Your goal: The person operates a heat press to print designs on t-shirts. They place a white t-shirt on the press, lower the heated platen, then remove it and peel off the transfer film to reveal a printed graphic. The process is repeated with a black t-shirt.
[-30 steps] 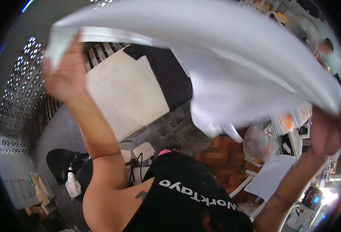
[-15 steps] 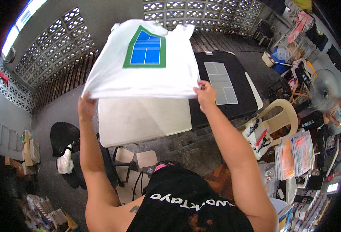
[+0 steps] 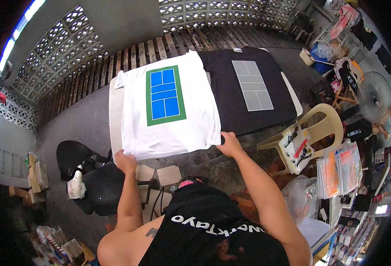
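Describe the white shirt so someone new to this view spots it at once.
Find the pale tabletop in mid-view. On it lies the white shirt, its near corners held by the left hand and right hand. A blue court print framed in green sets it apart from the black shirt on its right, which bears a grey print.

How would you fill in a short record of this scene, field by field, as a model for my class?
Left hand: gripping the white T-shirt at its lower left corner
Right hand: gripping its lower right corner
Shirt position: spread over a pale table
Print: blue court, white lines, green border
Beside shirt, right: black garment with a grey court print
Right of table: cream plastic chair
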